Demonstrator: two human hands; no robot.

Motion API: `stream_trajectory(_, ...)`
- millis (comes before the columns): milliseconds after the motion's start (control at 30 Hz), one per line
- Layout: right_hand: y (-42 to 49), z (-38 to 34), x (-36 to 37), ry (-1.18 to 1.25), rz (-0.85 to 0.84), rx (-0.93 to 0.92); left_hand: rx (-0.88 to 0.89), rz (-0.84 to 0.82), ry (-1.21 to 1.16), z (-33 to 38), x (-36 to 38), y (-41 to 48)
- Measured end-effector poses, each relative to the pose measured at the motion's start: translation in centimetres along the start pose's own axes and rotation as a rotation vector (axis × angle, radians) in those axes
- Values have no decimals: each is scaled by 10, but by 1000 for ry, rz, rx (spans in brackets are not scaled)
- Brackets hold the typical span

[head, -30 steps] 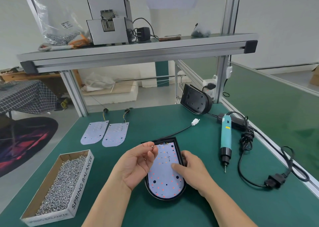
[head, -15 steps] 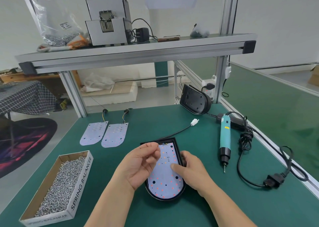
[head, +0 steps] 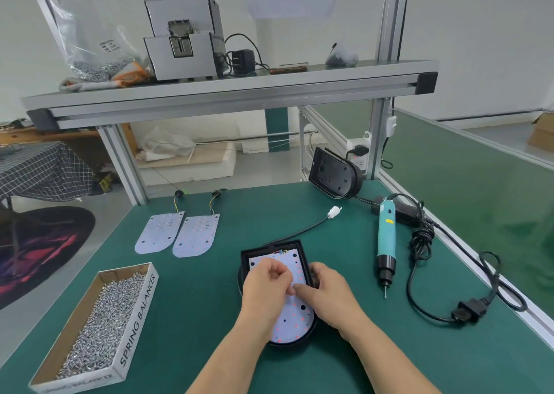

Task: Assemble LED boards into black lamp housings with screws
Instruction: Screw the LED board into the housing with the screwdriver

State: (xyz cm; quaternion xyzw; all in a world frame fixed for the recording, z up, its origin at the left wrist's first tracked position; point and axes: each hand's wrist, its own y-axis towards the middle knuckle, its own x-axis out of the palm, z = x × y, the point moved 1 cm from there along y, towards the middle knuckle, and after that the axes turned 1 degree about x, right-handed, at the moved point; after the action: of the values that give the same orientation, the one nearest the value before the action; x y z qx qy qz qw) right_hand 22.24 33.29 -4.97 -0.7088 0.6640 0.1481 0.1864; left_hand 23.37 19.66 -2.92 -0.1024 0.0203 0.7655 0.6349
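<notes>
A black lamp housing (head: 244, 255) lies on the green mat in front of me with a white LED board (head: 292, 318) seated inside it. My left hand (head: 263, 291) hovers over the middle of the board, its fingertips pinched together on a small screw that I can hardly see. My right hand (head: 329, 294) holds the housing's right rim, with its thumb lying on the board next to my left fingertips. A cardboard box (head: 141, 312) full of screws (head: 99, 318) sits at the front left.
Two spare LED boards (head: 159, 234) (head: 196, 237) lie at the back left. A second black housing (head: 332, 176) leans against the frame post. A teal electric screwdriver (head: 386, 237) and its coiled cord (head: 461, 312) lie on the right. A white connector (head: 334, 212) trails from the housing.
My left hand has come down from above the board's top left to its middle, close to my right thumb. My right hand has stayed on the housing.
</notes>
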Motion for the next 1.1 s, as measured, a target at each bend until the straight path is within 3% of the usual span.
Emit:
stream_trajectory(267,-3,-12,-15,10,-76,20,-50,82,-30,-4,-4,6)
stream_trajectory(367,15,-13,-62,-69,363,-41,-77,62,-52,-6,-7,9)
stream_trajectory(433,35,-5,-101,-266,579,54,-91,46,-84,-8,-7,9)
stream_trajectory(533,59,14,-132,-508,462,334,-106,43,-140,-11,-8,9)
stream_trajectory(633,74,28,-134,-509,351,439,-125,38,-162,-11,-9,10)
stream_trajectory(733,79,33,-134,-186,390,478,-153,17,-177,-11,-9,10)
stream_trajectory(833,71,33,-138,649,300,439,-167,5,-184,-10,-9,12)
stream_trajectory(900,56,24,-136,1036,180,341,-169,-1,-197,-10,-9,13)
stream_trajectory(1033,23,-4,-116,1118,224,42,-162,-6,-215,-11,-8,14)
stream_trajectory(1100,12,-23,-107,1176,169,-74,-157,-11,-205,-12,-7,15)
